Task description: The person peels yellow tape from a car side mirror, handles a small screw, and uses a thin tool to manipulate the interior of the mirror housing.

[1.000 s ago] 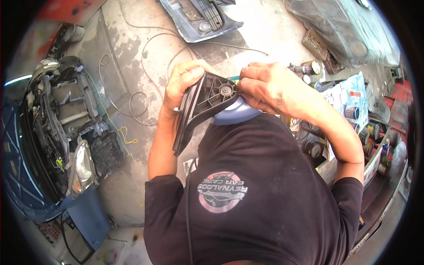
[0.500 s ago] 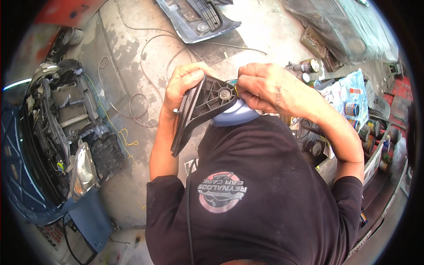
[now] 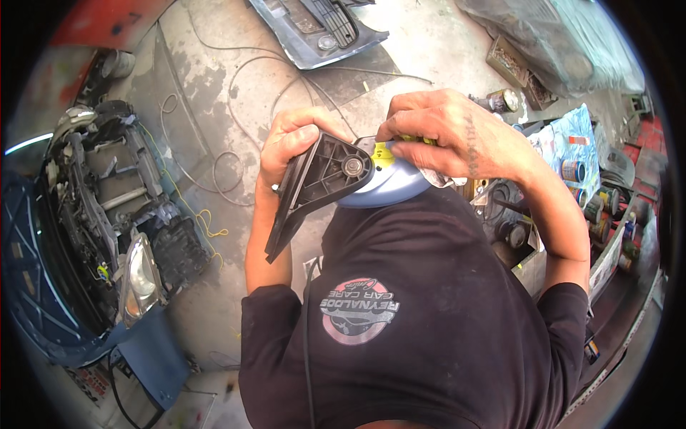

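Observation:
In front of my chest I have a car side mirror, with a black ribbed mounting bracket [image 3: 321,175] and a light blue housing [image 3: 389,187]. My left hand [image 3: 289,143] is closed round the upper edge of the bracket, thumb on its near face. A round metal fastener [image 3: 353,166] sits in the bracket's end. Over the housing my right hand [image 3: 450,132] is closed, fingers pinched on a yellow piece [image 3: 384,154], perhaps tape, that lies against the mirror. More yellow shows between those fingers. Some crumpled whitish material [image 3: 436,179] pokes out under my right hand.
On the left stands a car front with exposed parts and a headlight [image 3: 141,275]. A bumper part [image 3: 314,32] lies ahead on the floor, near looping hoses [image 3: 232,93]. To the right are paint cans [image 3: 572,171], a blue plastic sheet [image 3: 579,132] and a covered car [image 3: 557,43].
The mirror has shifted slightly left and down. My right hand has moved a little to the right and opened a gap that shows the yellow piece.

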Demonstrator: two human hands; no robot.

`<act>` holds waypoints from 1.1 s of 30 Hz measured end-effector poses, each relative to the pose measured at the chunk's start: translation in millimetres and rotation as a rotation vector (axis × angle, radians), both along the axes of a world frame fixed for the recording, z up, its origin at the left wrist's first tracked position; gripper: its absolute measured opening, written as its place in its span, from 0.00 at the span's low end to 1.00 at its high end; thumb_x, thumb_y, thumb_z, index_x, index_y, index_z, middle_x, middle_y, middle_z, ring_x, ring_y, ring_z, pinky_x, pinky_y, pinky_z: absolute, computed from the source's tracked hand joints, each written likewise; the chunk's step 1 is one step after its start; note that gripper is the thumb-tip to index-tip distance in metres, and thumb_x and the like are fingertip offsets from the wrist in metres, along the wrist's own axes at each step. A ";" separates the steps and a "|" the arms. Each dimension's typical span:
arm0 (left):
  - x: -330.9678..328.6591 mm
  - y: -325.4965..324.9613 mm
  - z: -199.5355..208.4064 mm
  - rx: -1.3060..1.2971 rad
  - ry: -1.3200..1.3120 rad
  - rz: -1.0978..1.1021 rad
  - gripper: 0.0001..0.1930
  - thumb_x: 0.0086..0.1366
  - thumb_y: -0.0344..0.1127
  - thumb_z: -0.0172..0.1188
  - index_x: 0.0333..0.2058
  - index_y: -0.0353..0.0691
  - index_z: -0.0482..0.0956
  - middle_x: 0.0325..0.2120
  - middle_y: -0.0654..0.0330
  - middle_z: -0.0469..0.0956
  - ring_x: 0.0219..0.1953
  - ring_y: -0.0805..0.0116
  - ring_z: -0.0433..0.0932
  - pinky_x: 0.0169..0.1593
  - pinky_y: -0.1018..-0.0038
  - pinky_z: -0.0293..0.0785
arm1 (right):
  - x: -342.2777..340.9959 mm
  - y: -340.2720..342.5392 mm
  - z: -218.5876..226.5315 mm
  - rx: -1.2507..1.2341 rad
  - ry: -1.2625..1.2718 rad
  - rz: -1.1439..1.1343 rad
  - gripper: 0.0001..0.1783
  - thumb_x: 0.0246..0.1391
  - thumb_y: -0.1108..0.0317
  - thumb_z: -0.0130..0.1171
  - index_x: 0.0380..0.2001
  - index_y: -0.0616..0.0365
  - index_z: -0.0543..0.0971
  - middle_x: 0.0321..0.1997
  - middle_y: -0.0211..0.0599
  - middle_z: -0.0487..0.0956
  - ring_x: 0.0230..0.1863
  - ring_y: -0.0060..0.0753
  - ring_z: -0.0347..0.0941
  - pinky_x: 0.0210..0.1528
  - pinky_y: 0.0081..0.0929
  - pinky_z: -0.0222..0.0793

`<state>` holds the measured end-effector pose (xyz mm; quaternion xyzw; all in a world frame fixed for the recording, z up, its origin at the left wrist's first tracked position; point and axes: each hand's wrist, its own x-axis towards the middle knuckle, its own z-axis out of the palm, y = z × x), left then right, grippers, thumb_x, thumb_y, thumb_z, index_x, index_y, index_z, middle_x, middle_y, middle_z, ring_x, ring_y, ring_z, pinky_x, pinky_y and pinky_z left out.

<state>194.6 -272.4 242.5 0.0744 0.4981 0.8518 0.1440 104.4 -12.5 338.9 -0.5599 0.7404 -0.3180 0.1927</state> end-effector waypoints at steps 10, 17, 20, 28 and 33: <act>0.3 7.3 -0.1 0.058 0.112 -0.015 0.25 0.61 0.49 0.60 0.37 0.24 0.82 0.28 0.43 0.80 0.29 0.58 0.77 0.39 0.65 0.73 | 18.4 -2.7 -3.7 -0.050 0.049 -0.054 0.07 0.53 0.74 0.64 0.35 0.63 0.79 0.32 0.41 0.76 0.37 0.50 0.76 0.40 0.42 0.73; 12.2 6.9 5.9 0.115 0.089 -0.063 0.25 0.56 0.46 0.65 0.37 0.24 0.82 0.32 0.48 0.82 0.33 0.64 0.80 0.40 0.72 0.75 | 7.3 -7.0 12.3 -0.200 -0.061 -0.198 0.07 0.51 0.77 0.59 0.36 0.62 0.79 0.28 0.45 0.77 0.32 0.50 0.78 0.34 0.42 0.73; 11.3 6.3 1.2 0.173 0.099 -0.035 0.25 0.57 0.47 0.64 0.38 0.24 0.81 0.31 0.48 0.80 0.32 0.65 0.79 0.39 0.72 0.74 | 10.1 0.0 18.1 -0.116 -0.126 -0.211 0.10 0.48 0.77 0.59 0.37 0.61 0.81 0.29 0.44 0.77 0.31 0.48 0.77 0.33 0.41 0.73; 5.6 1.7 -12.8 0.144 0.058 -0.006 0.23 0.62 0.46 0.60 0.39 0.24 0.80 0.34 0.47 0.82 0.34 0.66 0.83 0.40 0.74 0.78 | 22.3 11.4 0.5 -0.009 0.145 -0.059 0.07 0.47 0.76 0.65 0.33 0.63 0.82 0.31 0.39 0.77 0.34 0.46 0.78 0.35 0.39 0.74; -0.8 7.9 -7.0 0.109 0.006 -0.005 0.24 0.63 0.48 0.57 0.36 0.25 0.77 0.23 0.48 0.75 0.28 0.61 0.73 0.33 0.66 0.68 | 23.2 10.0 -3.6 -0.055 0.237 0.009 0.06 0.43 0.72 0.62 0.24 0.61 0.75 0.29 0.39 0.72 0.35 0.46 0.76 0.34 0.43 0.74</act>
